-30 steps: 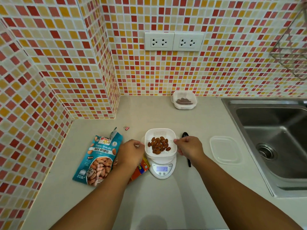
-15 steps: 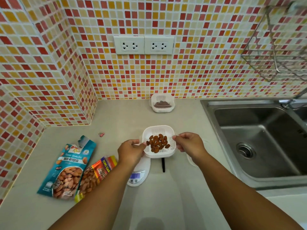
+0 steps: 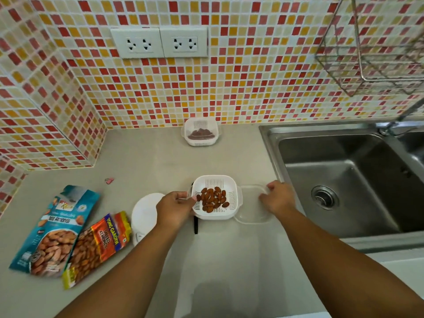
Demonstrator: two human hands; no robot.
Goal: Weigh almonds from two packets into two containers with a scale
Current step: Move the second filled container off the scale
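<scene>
A white slotted container holding several almonds sits on the counter, right of the white scale. My left hand grips the container's left rim. My right hand rests on the far edge of a clear lid lying right of the container, fingers curled onto it. A second white container with dark almonds stands by the back wall. A teal almond packet and an orange almond packet lie at the left.
A black spoon lies partly hidden under the container. A steel sink fills the right side. A wire rack hangs on the tiled wall. A small pink clip lies on the counter. Wall sockets sit above.
The container with almonds came off the scale and moved right onto the counter. My right hand let go of its rim and reached to the clear lid.
</scene>
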